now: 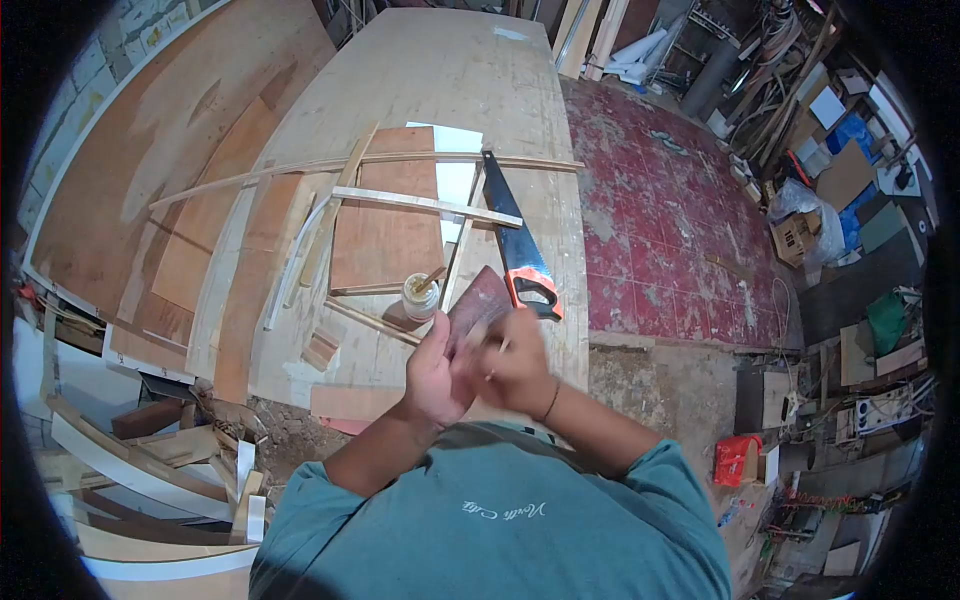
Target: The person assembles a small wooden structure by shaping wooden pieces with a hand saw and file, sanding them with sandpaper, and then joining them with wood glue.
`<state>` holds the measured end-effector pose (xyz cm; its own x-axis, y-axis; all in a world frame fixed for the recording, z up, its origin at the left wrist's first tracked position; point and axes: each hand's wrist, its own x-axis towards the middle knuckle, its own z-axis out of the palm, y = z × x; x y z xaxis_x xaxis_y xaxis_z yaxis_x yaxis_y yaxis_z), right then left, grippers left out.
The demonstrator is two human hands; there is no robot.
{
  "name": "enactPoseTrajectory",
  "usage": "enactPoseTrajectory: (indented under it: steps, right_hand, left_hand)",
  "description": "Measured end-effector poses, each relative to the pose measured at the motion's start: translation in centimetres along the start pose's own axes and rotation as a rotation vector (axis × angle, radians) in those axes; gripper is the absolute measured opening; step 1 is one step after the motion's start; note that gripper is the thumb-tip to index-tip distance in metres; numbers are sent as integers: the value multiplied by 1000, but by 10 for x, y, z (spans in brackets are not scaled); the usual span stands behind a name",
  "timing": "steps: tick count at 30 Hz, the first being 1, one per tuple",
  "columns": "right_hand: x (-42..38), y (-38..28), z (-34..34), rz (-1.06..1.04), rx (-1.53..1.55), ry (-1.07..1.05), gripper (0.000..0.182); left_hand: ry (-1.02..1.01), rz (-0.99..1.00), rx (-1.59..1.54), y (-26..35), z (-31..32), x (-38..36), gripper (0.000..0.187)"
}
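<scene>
In front of my chest, my left hand (435, 375) is closed on a worn reddish-brown sheet (484, 300) that looks like sandpaper. My right hand (520, 360) is curled over the sheet's near part, its fingers pinched and smeared by motion. A thin pale bit shows at these fingers, too blurred to name. Just beyond the hands lies a handsaw (525, 255) with a black blade and an orange and black handle. Left of the sheet, an open jar (420, 298) of pale stuff stands upright with a stick in it.
The wooden worktable (440, 75) bears a brown board (385, 235), a white sheet (460, 145), thin wood strips (430, 201) and a small wood block (320, 350). Large plywood panels (190, 130) lie left. Right are a red tiled floor (660, 220) and piled clutter.
</scene>
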<state>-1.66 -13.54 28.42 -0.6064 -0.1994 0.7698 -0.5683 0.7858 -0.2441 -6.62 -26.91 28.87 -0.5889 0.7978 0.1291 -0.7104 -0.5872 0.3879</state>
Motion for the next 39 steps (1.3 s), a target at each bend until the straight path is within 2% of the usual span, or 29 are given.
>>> enactPoseTrajectory:
  steps: [1, 3, 5, 6, 7, 8, 9, 10, 11, 13, 14, 17, 25, 27, 28, 29, 31, 33, 34, 35, 37, 39]
  right_hand:
    - [-4, 21, 5, 180, -155, 37, 20]
    - [16, 28, -7, 436, -63, 198, 18]
    - [15, -8, -8, 183, 37, 108, 18]
    - [23, -24, -12, 153, 53, 62, 15]
    - [21, -10, -11, 165, 56, 63, 15]
    - [20, 20, -11, 282, 16, 173, 14]
    - [22, 41, -16, 387, -27, 286, 13]
    - [30, 37, -30, 478, -46, 406, 16]
    - [32, 29, -39, 487, -79, 397, 22]
    - [36, 6, -39, 348, 73, 288, 27]
    - [33, -2, -34, 335, 71, 205, 32]
    - [30, -8, -29, 368, 65, 84, 33]
    - [6, 8, -14, 388, 71, 145, 34]
    - [4, 12, -11, 470, 171, 274, 34]
    - [7, 7, -7, 436, 133, 268, 33]
    - [6, -15, -8, 366, 140, 46, 29]
    - [7, -12, -13, 280, 147, 17, 23]
    - [5, 11, -10, 397, -55, 147, 23]
    - [5, 14, -8, 509, -20, 209, 22]
    - [3, 5, -6, 508, -25, 211, 22]
    - [-3, -19, -3, 206, 107, -33, 21]
    - [-3, -5, -3, 197, 62, 38, 17]
  left_hand:
    - [25, 55, -9, -1, 12, 3, 62]
    - [74, 105, 14, -3, 27, -2, 62]
    - [109, 165, 34, 0, 23, 2, 62]
    - [40, 97, 5, 5, 7, 0, 63]
    - [-27, 25, -22, 12, 7, 0, 63]
    - [62, 108, 56, 11, 15, 2, 63]
    - [53, 111, 59, 11, 15, 2, 63]
    - [93, 133, 75, 12, 15, -1, 63]
    - [139, 157, 87, 13, 14, -1, 62]
    - [172, 126, 105, 10, 5, -4, 62]
    - [134, 84, 100, 9, 3, -4, 62]
    - [81, 37, 120, 6, 5, 0, 63]
    - [105, 36, 212, -5, 13, 1, 65]
    - [114, 9, 222, -7, 7, 0, 65]
    - [133, -27, 190, -6, 5, 0, 65]
    - [158, -62, 157, -6, 1, -3, 65]
    - [207, -88, 137, -4, 0, -2, 64]
    - [243, -2, 123, -7, 12, 0, 63]
    - [214, 24, 105, -9, 11, 2, 62]
    - [208, 21, 105, -7, 6, 0, 62]
    - [181, -138, 88, 3, -3, -5, 62]
    - [212, -167, 116, 3, 2, -3, 64]
